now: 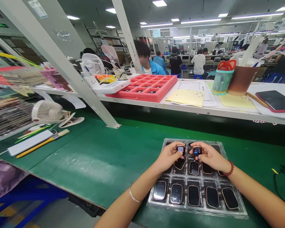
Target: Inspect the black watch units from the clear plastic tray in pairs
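My left hand [169,157] is gripping one watch [180,148], my right hand [210,157] another watch [197,151], the hands hovering apart over the tray [241,211]. Five watches [193,195] are lying in its nearest row; two cups [242,81] are standing beyond it, two white fans [47,111] sitting to its left.

Clear, glossy plastic tray [197,207].

Clear tray [197,211] on green bench [85,161], watches [194,195] seated in its compartments. Over the tray's far part, left hand [166,156] grips a code-displaying watch [180,149]; right hand [212,157] grips a lit watch [197,151]. Beyond tray: shelf [182,109] bearing red foam holder [169,88]. Left of tray: brush [43,144], fan [47,112].
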A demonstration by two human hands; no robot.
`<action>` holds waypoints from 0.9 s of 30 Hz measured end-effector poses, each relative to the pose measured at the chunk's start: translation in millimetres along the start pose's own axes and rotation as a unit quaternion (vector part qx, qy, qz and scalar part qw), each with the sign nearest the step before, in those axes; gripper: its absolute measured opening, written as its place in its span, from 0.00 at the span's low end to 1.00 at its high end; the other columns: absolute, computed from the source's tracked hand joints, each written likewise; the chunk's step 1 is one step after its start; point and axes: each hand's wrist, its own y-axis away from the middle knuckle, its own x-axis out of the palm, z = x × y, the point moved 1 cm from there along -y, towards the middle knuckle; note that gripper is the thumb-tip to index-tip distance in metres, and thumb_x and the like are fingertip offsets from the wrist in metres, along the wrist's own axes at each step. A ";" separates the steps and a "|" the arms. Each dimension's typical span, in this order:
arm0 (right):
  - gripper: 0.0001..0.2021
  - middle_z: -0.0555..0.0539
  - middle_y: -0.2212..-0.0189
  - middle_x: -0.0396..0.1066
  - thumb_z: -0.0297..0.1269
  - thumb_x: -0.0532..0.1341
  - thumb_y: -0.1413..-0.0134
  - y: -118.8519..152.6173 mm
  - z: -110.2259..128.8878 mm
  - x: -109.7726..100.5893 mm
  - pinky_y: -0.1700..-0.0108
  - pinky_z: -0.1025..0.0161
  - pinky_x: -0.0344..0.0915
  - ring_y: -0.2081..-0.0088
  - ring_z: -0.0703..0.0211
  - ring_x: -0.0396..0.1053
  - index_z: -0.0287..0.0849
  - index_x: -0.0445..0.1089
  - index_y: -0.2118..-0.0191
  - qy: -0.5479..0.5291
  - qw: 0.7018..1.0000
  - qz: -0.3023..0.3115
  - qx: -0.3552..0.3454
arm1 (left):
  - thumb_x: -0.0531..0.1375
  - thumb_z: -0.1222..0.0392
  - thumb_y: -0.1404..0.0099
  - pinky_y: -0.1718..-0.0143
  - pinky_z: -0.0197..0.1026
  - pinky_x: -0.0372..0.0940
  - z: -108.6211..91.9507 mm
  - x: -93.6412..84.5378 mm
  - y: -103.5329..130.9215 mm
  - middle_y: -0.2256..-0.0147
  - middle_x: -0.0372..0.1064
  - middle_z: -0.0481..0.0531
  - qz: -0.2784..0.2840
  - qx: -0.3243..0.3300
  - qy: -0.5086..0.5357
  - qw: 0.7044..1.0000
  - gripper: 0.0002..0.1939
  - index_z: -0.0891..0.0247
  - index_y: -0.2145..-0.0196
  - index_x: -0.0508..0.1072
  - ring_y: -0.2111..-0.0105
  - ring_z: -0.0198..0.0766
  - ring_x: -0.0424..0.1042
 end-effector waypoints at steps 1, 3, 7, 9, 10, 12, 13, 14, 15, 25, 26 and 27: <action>0.19 0.46 0.59 0.71 0.28 0.58 0.51 -0.1 -0.7 -0.5 0.61 0.61 0.68 0.65 0.61 0.69 0.45 0.64 0.51 0.001 1.000 -0.002 0.002 | 0.63 0.56 0.45 0.72 0.35 0.62 0.1 -0.1 -0.1 0.64 0.71 0.54 0.001 0.000 0.000 1.000 0.19 0.66 0.57 0.68 0.72 0.33 0.71; 0.14 0.46 0.62 0.72 0.33 0.58 0.47 -0.5 -2.4 -2.2 0.65 0.62 0.68 0.70 0.62 0.68 0.44 0.65 0.53 -0.003 1.000 -0.003 0.016 | 0.64 0.56 0.46 0.72 0.35 0.62 0.3 -0.4 -0.5 0.64 0.71 0.54 -0.001 0.001 0.000 1.000 0.19 0.66 0.57 0.68 0.72 0.33 0.71; 0.16 0.44 0.66 0.74 0.45 0.49 0.39 -1.2 -3.9 -6.0 0.70 0.62 0.68 0.74 0.62 0.68 0.41 0.68 0.56 -0.044 0.999 -0.014 0.026 | 0.63 0.56 0.45 0.73 0.35 0.62 0.1 -0.7 -0.9 0.63 0.72 0.54 -0.005 -0.004 -0.004 1.000 0.19 0.65 0.57 0.68 0.72 0.34 0.72; 0.15 0.43 0.64 0.74 0.44 0.51 0.40 -1.2 -3.2 -5.8 0.69 0.62 0.68 0.73 0.62 0.68 0.41 0.67 0.55 -0.043 0.998 -0.022 0.026 | 0.63 0.56 0.45 0.74 0.34 0.61 -0.4 -0.4 -0.8 0.64 0.72 0.54 -0.002 -0.005 -0.008 1.000 0.19 0.65 0.57 0.68 0.72 0.34 0.72; 0.13 0.44 0.63 0.73 0.41 0.54 0.42 -1.1 -2.6 -5.2 0.68 0.63 0.68 0.72 0.63 0.68 0.42 0.67 0.54 -0.034 0.999 -0.023 0.026 | 0.63 0.57 0.45 0.74 0.34 0.61 -0.6 -0.2 -0.7 0.64 0.71 0.54 -0.001 -0.005 -0.010 1.000 0.19 0.65 0.57 0.68 0.72 0.34 0.72; 0.15 0.46 0.61 0.72 0.34 0.59 0.47 -0.8 -1.3 -3.5 0.67 0.63 0.68 0.71 0.63 0.68 0.44 0.65 0.52 -0.011 0.999 -0.022 0.022 | 0.63 0.57 0.45 0.74 0.34 0.61 -1.1 0.2 -0.4 0.64 0.71 0.54 -0.001 -0.004 -0.012 1.000 0.18 0.66 0.57 0.68 0.72 0.34 0.72; 0.17 0.46 0.61 0.72 0.31 0.60 0.49 -0.6 -0.9 -2.9 0.67 0.63 0.68 0.70 0.63 0.68 0.44 0.65 0.52 -0.004 1.000 -0.020 0.019 | 0.63 0.57 0.45 0.74 0.34 0.61 -1.3 0.3 -0.3 0.64 0.71 0.54 -0.002 -0.004 -0.011 1.000 0.18 0.66 0.57 0.67 0.72 0.34 0.72; 0.17 0.47 0.62 0.72 0.31 0.60 0.49 -0.5 -0.7 -2.6 0.67 0.63 0.67 0.71 0.63 0.67 0.44 0.65 0.52 -0.002 1.000 -0.017 0.019 | 0.62 0.57 0.44 0.74 0.34 0.61 -1.3 0.3 -0.3 0.64 0.71 0.54 -0.004 -0.004 -0.012 1.000 0.18 0.66 0.57 0.67 0.72 0.34 0.72; 0.15 0.47 0.63 0.72 0.33 0.59 0.47 -0.5 -0.8 -2.7 0.67 0.63 0.67 0.72 0.63 0.67 0.44 0.65 0.53 -0.004 1.000 -0.013 0.021 | 0.62 0.57 0.44 0.74 0.34 0.61 -1.2 0.2 -0.2 0.63 0.71 0.54 -0.005 -0.005 -0.012 1.000 0.18 0.66 0.57 0.67 0.72 0.34 0.72; 0.17 0.46 0.61 0.71 0.27 0.57 0.50 -0.9 -0.5 -2.3 0.66 0.63 0.67 0.69 0.63 0.68 0.44 0.64 0.52 -0.001 1.000 -0.011 0.016 | 0.62 0.57 0.44 0.74 0.33 0.60 1.0 -0.6 -1.2 0.63 0.71 0.54 0.000 0.002 -0.009 1.000 0.18 0.67 0.57 0.67 0.72 0.33 0.71; 0.19 0.47 0.61 0.71 0.25 0.57 0.52 -0.7 0.5 -1.3 0.65 0.63 0.67 0.69 0.63 0.67 0.44 0.64 0.52 0.002 1.000 -0.011 0.016 | 0.62 0.57 0.44 0.74 0.33 0.60 1.2 -0.8 -1.3 0.63 0.71 0.54 0.000 0.003 -0.008 1.000 0.18 0.67 0.57 0.67 0.72 0.33 0.71; 0.20 0.47 0.62 0.71 0.24 0.57 0.53 -0.4 1.5 -0.5 0.65 0.63 0.67 0.70 0.63 0.67 0.43 0.64 0.52 0.004 1.000 -0.012 0.018 | 0.62 0.57 0.44 0.75 0.33 0.60 1.5 -0.9 -1.5 0.64 0.71 0.55 0.001 0.003 -0.010 1.000 0.19 0.67 0.57 0.67 0.72 0.33 0.71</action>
